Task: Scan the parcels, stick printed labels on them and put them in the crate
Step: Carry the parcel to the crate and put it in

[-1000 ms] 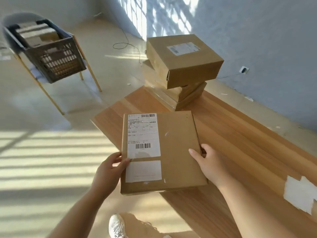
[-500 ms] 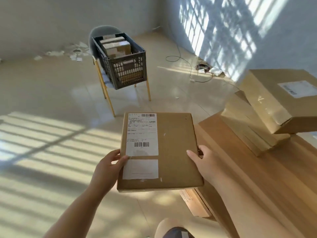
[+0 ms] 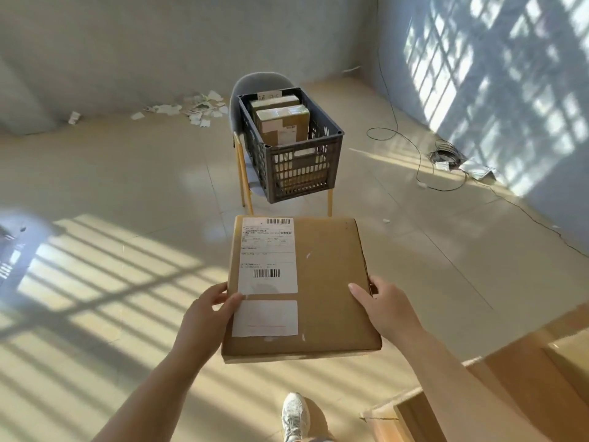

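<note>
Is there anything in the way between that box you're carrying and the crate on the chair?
Nothing visible. Only bare floor lies between the parcel and the crate. The cable and paper scraps lie off to the sides. Other parcels stand inside the crate.

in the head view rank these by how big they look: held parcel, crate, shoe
1. parcel: it looks largest, but it is nearest the camera, so its true size against the crate is unsure.
2. crate: farther off, on the chair.
3. shoe: clearly smallest.
</note>
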